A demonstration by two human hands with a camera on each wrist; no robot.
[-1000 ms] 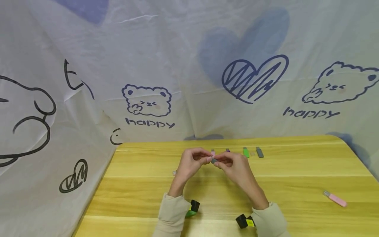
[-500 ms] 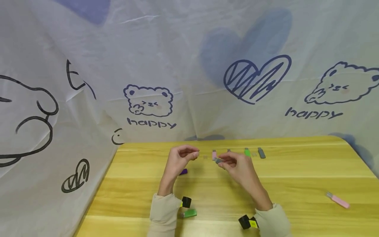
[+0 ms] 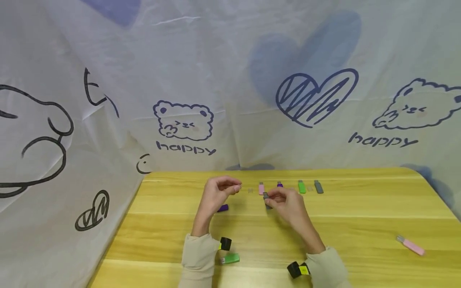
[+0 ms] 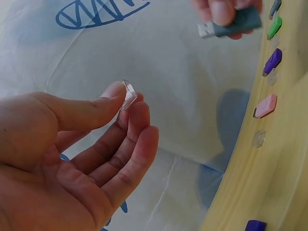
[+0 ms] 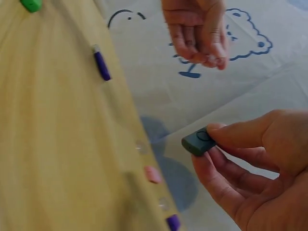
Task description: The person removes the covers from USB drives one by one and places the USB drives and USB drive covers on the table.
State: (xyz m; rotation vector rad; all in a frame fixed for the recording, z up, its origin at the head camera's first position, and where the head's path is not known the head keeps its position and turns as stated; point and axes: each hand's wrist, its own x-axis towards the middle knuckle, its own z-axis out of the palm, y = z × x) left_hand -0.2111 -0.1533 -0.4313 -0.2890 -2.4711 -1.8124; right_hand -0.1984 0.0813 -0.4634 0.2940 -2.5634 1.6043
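My left hand pinches a small clear plastic cap between thumb and fingertips, above the table. A short way to its right, my right hand pinches a dark grey USB stick between thumb and fingers. Its bare metal plug shows in the left wrist view, where the grey stick points toward the left hand. The right wrist view shows the rounded end of the grey stick in the fingers. The two hands are apart.
Along the table's back edge stand a pink stick, a purple one, a green one and another grey one, with clear caps among them. Elsewhere lie a purple stick, a green stick and a pink stick.
The hands were together at the grey stick; the left hand has moved away left with the clear cap, leaving the plug bare. The right hand has turned the stick so its plug points away.
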